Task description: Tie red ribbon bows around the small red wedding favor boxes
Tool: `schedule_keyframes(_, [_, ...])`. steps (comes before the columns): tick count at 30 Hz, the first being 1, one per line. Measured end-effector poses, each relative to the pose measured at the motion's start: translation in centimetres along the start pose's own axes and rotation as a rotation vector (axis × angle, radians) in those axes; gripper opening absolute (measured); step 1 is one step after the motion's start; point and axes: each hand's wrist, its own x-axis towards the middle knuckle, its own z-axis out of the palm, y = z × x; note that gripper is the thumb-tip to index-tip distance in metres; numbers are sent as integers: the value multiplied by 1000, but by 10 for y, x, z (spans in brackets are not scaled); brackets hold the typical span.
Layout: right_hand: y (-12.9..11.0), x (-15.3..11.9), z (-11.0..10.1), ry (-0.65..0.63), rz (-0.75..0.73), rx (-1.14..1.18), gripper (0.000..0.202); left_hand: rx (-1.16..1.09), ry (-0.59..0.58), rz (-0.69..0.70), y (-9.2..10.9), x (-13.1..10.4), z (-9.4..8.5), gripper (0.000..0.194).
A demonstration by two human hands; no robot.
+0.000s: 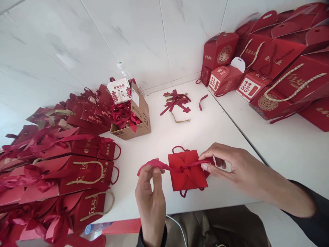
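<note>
A small red gift box [180, 181] stands on the white table in front of me, its petal-like top flaps folded together. Dark red rope handles show at its far and near sides. A red ribbon [177, 168] runs through the holes in the middle of the top. My left hand [151, 192] pinches the ribbon's left end between thumb and fingers. On the right, my right hand [226, 163] pinches the other end of the ribbon, with the thumb and forefinger closed on it. Both ends are held out sideways, just above the box.
Many ribboned red boxes [84, 168] crowd the left. A cardboard box [140, 128] with red ribbons and a card stands behind. Loose strap pieces [177, 101] lie at the back. Larger red boxes [282, 68] are stacked at right, beyond a table seam.
</note>
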Motion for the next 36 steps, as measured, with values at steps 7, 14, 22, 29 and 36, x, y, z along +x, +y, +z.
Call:
schedule_keyframes(7, [9,-1,1,7,-52,-63,19,237,-89,209,-15,4,-4,45])
schedule_keyframes(14, [10,-1,2,97,-94,-156,22,312,-130,439,-5,7,-8,11])
schedule_keyframes(22, [3,-4,-1,90,-92,-142,20,347,-244,455,-2,4,-6,15])
schedule_keyframes(29, [-11,0,-1,80,-50,-9,14,248,-208,518,11,5,4,14])
schedule_keyframes(36, [-13,0,3,66,-75,-18,15,53,-197,308,8,1,14,20])
